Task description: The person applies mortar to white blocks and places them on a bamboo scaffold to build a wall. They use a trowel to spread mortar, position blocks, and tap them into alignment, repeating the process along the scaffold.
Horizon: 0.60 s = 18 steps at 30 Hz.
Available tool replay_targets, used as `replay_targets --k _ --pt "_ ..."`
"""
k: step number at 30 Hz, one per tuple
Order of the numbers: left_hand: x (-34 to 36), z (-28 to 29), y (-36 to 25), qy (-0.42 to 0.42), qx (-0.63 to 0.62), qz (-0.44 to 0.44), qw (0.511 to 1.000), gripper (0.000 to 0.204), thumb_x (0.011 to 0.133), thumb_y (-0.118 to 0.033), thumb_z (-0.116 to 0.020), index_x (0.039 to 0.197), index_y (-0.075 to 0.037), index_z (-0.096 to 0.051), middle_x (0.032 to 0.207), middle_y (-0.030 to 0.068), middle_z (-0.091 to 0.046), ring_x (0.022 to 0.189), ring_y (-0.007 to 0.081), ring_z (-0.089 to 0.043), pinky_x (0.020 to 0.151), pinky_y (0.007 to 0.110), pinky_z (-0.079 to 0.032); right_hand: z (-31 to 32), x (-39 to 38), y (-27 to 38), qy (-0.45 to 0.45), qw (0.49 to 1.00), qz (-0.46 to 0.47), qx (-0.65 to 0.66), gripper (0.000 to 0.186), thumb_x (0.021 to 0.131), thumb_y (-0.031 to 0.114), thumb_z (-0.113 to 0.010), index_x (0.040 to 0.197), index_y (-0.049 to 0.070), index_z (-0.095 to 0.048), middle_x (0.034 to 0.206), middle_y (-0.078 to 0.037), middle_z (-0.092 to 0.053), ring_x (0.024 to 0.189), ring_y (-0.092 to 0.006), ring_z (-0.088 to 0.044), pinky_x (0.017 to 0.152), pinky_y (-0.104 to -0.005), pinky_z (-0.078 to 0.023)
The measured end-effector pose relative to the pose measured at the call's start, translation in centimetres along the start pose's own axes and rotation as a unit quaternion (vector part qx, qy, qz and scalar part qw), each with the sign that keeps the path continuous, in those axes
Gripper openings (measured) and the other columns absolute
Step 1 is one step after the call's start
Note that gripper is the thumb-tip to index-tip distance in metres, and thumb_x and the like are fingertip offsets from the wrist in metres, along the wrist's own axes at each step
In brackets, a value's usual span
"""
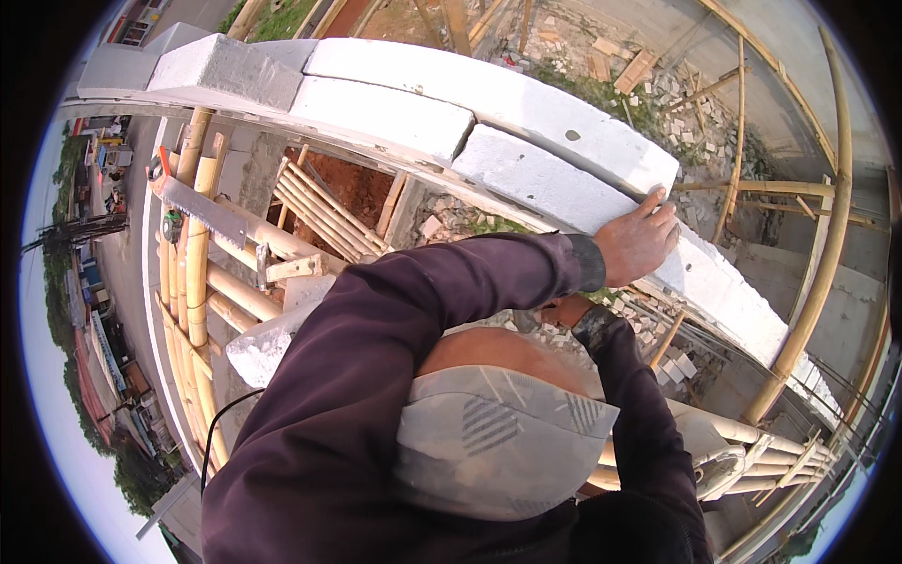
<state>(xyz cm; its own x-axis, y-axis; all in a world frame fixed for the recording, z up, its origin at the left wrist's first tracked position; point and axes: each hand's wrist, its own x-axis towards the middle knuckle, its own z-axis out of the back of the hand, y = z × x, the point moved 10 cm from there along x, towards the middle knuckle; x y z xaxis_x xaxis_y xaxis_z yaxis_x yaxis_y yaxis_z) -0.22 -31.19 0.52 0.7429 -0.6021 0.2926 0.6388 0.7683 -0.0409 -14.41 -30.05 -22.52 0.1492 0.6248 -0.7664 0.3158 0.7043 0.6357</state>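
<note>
My left hand (635,242) lies on the right end of a row of white lightweight blocks (554,177), fingers stretched over the corner of the upper block (489,103). The blocks form a long wall top that looks curved in this lens. Below it, on the near side of the wall, my right hand (567,310) has curled fingers at a small grey thing, partly hidden behind my left arm and too unclear to name. To the right of my left hand, a lower white course (723,296) continues with a rough surface.
Bamboo scaffold poles (199,291) stand left and right, holding a handsaw (202,202), a green tape measure (172,227) and a hammer-like tool (263,263). A rough block piece (258,357) lies at lower left. Rubble (691,122) covers the ground far below; a street (141,188) runs at far left.
</note>
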Motion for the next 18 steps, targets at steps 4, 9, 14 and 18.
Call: replay_targets --k 4,9,14,18 --pt "-1.4 0.2 -1.5 -0.008 -0.014 0.0 1.0 0.044 0.087 -0.019 -0.055 0.125 0.002 -0.058 0.121 0.0159 -0.06 0.124 0.0315 -0.049 0.114 0.058 -0.024 0.5 -0.3 0.5 -0.019 0.998 0.026 -0.057 0.035 0.082 0.027 -0.073 0.109 0.005 -0.069 0.084 -0.003 -0.066 0.07 -0.011 -0.057 0.06 -0.0305 -0.048" --pt "-1.4 -0.3 -0.7 0.021 -0.055 0.041 0.997 0.046 0.09 -0.015 -0.052 0.135 -0.005 -0.055 0.123 0.016 -0.057 0.118 0.0343 -0.051 0.103 0.055 -0.034 0.9 -1.3 1.5 -0.032 0.996 0.042 -0.071 0.027 0.083 0.026 -0.073 0.099 0.005 -0.07 0.077 -0.003 -0.064 0.067 -0.0118 -0.057 0.059 -0.0312 -0.047" --pt "-3.2 -0.4 2.3 0.139 -0.066 0.051 0.987 0.067 0.089 -0.007 -0.053 0.152 -0.023 -0.037 0.116 0.019 -0.056 0.11 0.0336 -0.053 0.093 0.049 -0.038 1.3 -1.1 1.9 -0.022 0.997 0.051 -0.061 0.021 0.083 0.025 -0.072 0.088 0.005 -0.07 0.07 -0.003 -0.061 0.064 -0.0126 -0.056 0.057 -0.0319 -0.045" --pt "-5.3 -0.4 5.4 0.17 -0.031 0.03 0.984 0.09 0.077 -0.01 -0.072 0.155 -0.026 -0.03 0.111 0.0154 -0.056 0.105 0.0319 -0.053 0.09 0.046 -0.039 1.6 -0.3 -0.2 0.0 1.0 0.014 0.02 0.026 0.083 0.024 -0.072 0.069 0.003 -0.065 0.059 -0.001 -0.055 0.057 -0.0128 -0.051 0.055 -0.032 -0.041"
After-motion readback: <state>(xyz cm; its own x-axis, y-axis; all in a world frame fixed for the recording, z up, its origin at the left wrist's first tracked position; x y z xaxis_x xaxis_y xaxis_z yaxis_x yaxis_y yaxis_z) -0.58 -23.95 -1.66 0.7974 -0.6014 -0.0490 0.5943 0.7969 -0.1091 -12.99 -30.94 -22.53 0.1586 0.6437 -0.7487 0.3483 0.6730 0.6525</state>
